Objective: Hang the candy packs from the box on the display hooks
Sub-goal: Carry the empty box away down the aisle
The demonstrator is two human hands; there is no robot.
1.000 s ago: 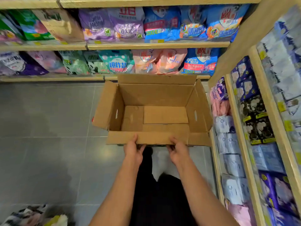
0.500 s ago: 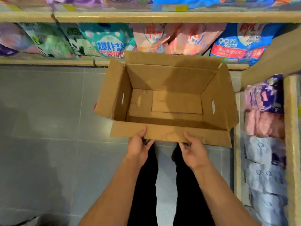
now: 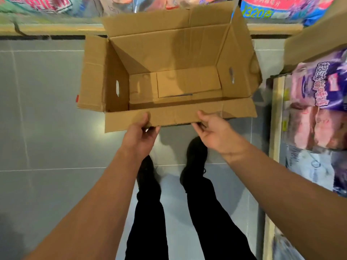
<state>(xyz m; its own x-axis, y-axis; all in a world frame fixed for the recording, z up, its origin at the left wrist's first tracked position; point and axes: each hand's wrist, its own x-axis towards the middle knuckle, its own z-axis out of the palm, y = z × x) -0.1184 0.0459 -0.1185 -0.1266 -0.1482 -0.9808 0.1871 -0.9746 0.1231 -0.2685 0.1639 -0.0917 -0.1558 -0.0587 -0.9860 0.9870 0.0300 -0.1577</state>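
Observation:
An open brown cardboard box [image 3: 169,53] fills the upper middle of the view, its four flaps spread outward. Its inside shows only bare cardboard; no candy packs and no display hooks are in sight. My left hand [image 3: 139,136] grips the near flap, thumb on top and fingers beneath. My right hand [image 3: 216,132] pinches the same flap further right, thumb on its edge and fingers curled under it.
Grey floor tiles [image 3: 47,109] lie under and left of the box. A low wooden shelf edge [image 3: 56,28] with bagged goods runs along the far side. Another shelf with pink and purple packs [image 3: 319,94] stands close on the right. My black shoes [image 3: 195,156] stand below the box.
The view has tilted down and closed in on the box, which now looks larger and sits near the bottom shelf. Both hands stay on the near flap.

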